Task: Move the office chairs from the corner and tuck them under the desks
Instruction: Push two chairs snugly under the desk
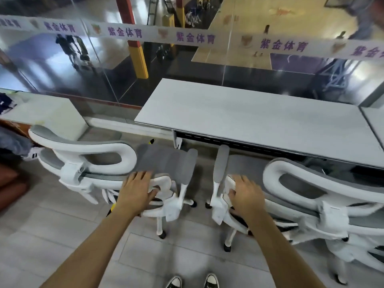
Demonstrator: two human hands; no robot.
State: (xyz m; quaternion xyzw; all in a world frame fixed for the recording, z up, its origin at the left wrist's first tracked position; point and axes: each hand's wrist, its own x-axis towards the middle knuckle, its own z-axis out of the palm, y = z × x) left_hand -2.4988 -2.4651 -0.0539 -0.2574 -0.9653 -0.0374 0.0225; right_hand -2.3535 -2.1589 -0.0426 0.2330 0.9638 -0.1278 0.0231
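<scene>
A long white tabletop (255,117) runs along the glass wall. Before it stand two white-and-grey office chairs: the right chair (307,196) partly under its edge, the left chair (116,169) beside its end (both blurred). The left hand (136,190) curls over the left chair's frame; the right hand (245,194) grips the right chair's.

1. One view only, head-worn, wide-angle; straight edges bow near the frame borders.
2. Looks forward and steeply down: the wearer's shoes (192,282) sit at the bottom edge, both forearms reaching up into frame.
3. Near field: left hand (136,191) and right hand (245,195) on two white office chairs, left chair (99,161), right chair (311,194).
4. Mid field: grey desk (255,119) straight ahead.
5. Far field: glass wall (62,59) with a lettered banner (193,37), a sports court seen below it.
</scene>
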